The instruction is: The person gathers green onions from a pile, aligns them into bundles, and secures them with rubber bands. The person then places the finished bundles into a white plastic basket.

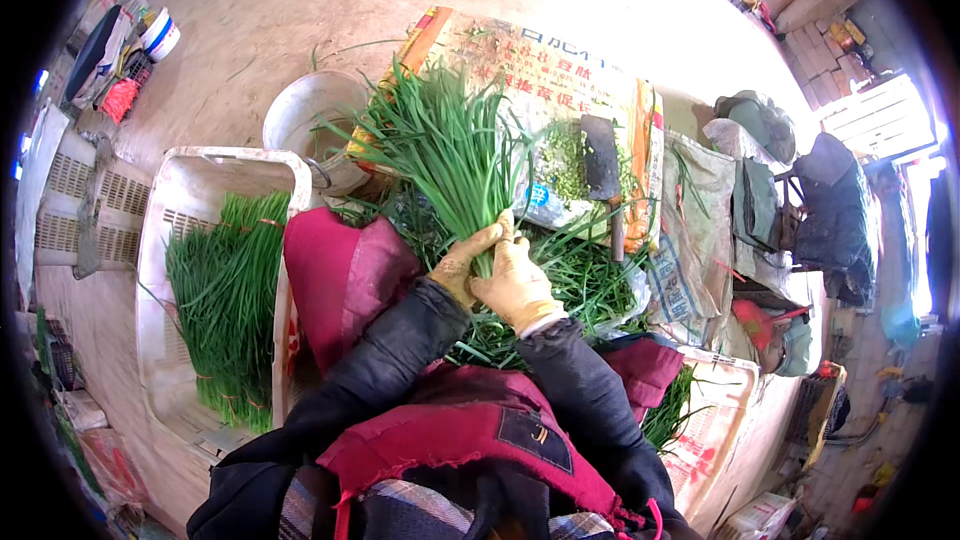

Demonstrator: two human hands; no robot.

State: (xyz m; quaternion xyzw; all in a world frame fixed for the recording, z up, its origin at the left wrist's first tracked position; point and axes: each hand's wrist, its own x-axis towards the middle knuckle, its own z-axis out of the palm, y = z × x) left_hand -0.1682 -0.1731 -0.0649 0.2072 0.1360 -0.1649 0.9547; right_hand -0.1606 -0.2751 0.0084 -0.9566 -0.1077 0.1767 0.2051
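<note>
Both gloved hands close round the base of a bunch of green chives, whose leaves fan out away from me. My left hand grips it from the left, and my right hand wraps it from the right; the thumbs meet near the top. Loose chives lie in a heap beneath and beside the hands. Beyond them a printed fertilizer sack is spread over a surface. On it a cleaver rests among chopped green bits, its wooden handle towards me.
To my left stands a white plastic crate holding tied chive bundles. A pale bucket is behind it. Another crate with chives sits at my right. A woven sack and a cloth-draped chair stand further right.
</note>
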